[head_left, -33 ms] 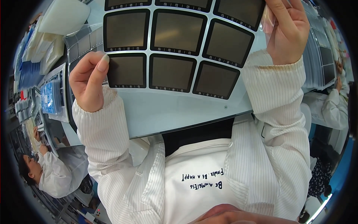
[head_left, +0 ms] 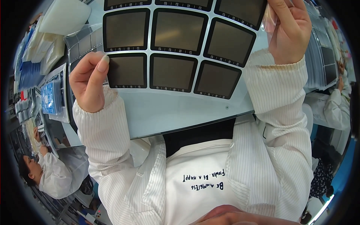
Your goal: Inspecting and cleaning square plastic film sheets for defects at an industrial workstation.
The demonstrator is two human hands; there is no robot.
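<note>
While raised, left hand (head_left: 90,80) pinches panel sheet (head_left: 176,71) edge, right hand (head_left: 288,30) grips clear film (head_left: 269,20).

1. Left hand (head_left: 90,80): raised at left; fingers curled, thumb pressed flat against forefinger in a pinch; forearm in striped sleeve rising from below.
2. Right hand (head_left: 288,30): raised higher at upper right; fingers closed in a pinch; sleeve cuff at wrist.
</note>
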